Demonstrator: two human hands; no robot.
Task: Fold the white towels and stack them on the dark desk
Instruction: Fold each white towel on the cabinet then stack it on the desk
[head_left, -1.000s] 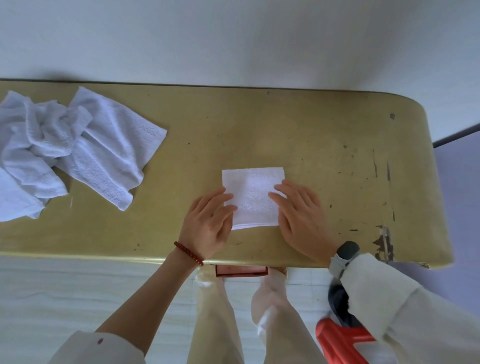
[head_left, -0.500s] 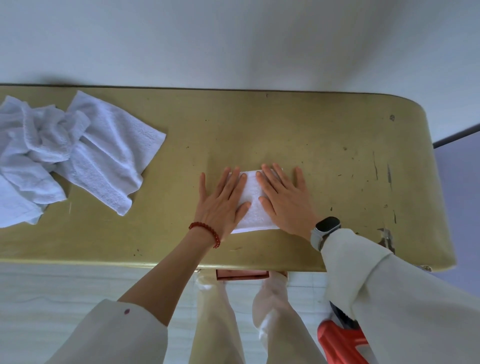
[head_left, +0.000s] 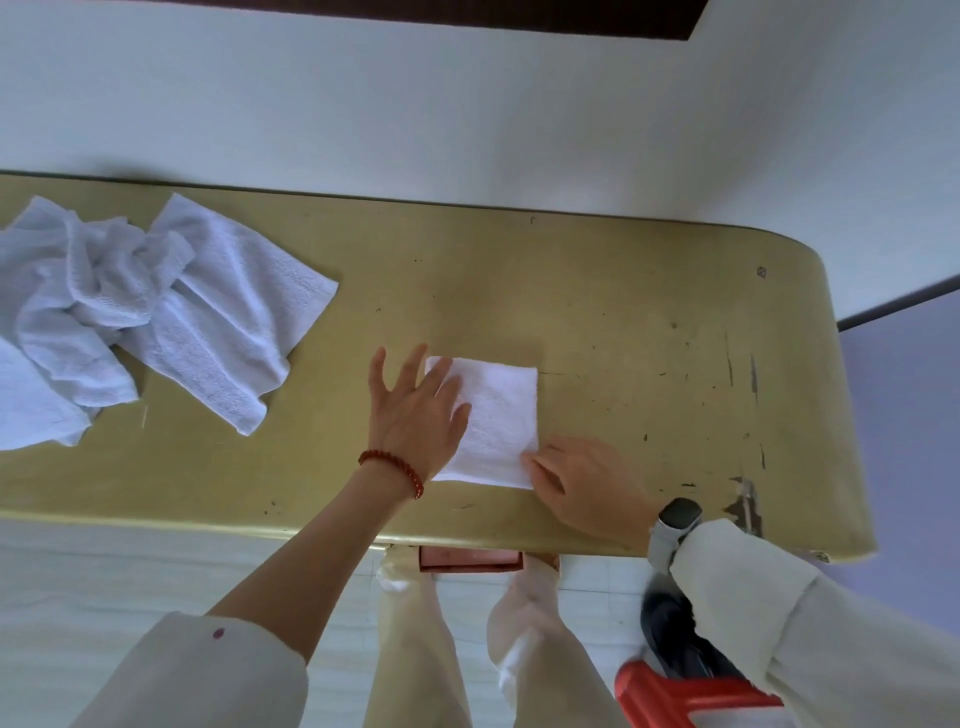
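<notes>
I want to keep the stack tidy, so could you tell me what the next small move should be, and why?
Probably lift the folded towel and set it aside as the base of the stack. It already lies as a flat, neat square, the left hand spread on its left edge and the right hand at its near right corner, while crumpled towels wait at the left.

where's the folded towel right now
The folded towel lies near the front edge of the desk, middle of the head view, with the left hand on its left part and the right hand at its near-right corner.

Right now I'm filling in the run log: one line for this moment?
stage: pressing fold | folded towel: flat on desk | left hand: open on towel | right hand: at near-right corner | unfolded towels: left
</notes>
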